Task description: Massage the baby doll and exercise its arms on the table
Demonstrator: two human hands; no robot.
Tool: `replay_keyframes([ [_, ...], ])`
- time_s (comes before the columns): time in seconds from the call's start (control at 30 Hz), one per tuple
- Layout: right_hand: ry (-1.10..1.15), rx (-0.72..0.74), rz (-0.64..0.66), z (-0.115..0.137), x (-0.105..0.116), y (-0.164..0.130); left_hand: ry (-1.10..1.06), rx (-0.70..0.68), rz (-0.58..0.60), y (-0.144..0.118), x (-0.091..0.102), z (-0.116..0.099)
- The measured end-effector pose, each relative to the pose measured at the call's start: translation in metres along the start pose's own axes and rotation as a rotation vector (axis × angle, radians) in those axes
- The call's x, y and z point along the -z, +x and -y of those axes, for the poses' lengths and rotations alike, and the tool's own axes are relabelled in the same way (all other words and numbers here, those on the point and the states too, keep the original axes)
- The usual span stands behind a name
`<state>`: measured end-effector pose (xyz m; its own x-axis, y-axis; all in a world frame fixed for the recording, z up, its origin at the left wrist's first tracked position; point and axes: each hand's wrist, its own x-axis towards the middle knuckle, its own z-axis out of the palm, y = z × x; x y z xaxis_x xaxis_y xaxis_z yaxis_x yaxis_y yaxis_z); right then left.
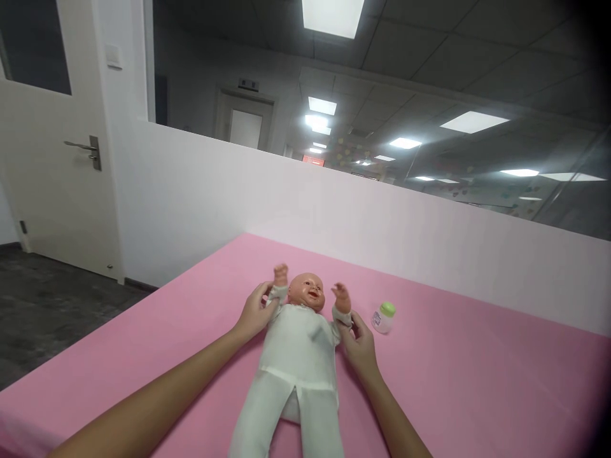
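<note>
A baby doll (298, 356) in a white one-piece suit lies on its back on the pink bed surface (477, 381), head away from me, both arms raised. My left hand (255, 312) grips the doll's sleeve at its arm on the left side. My right hand (359, 346) holds the doll's other sleeve near the wrist. A small white bottle with a green cap (384, 317) lies on the pink surface just right of my right hand, not touched.
A low white partition wall (334, 216) runs behind the bed, with glass above it. A white door (52, 159) with a metal handle stands at the far left, beside dark floor (48, 299). The bed's left edge drops off near my left forearm.
</note>
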<state>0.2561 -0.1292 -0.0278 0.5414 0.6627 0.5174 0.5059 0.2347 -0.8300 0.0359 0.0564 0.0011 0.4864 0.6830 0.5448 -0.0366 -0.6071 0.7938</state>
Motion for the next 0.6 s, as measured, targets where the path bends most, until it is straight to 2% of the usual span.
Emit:
replay_keyframes([
  [0.13,-0.057,0.117,0.050,0.003,0.000,0.002,0.052,-0.122,0.045,0.000,-0.002,0.003],
  [0.27,-0.013,0.026,0.044,0.004,-0.001,0.001,0.025,-0.031,0.023,0.000,-0.003,0.007],
  [0.4,0.013,-0.063,-0.040,0.001,0.000,0.000,0.006,0.080,-0.015,0.003,-0.001,0.009],
  [0.5,0.006,-0.037,-0.033,-0.001,0.001,0.001,0.008,0.062,-0.015,0.004,0.000,0.010],
  [0.6,-0.020,0.058,0.023,-0.001,0.000,0.002,-0.005,-0.008,0.041,0.003,-0.001,0.011],
])
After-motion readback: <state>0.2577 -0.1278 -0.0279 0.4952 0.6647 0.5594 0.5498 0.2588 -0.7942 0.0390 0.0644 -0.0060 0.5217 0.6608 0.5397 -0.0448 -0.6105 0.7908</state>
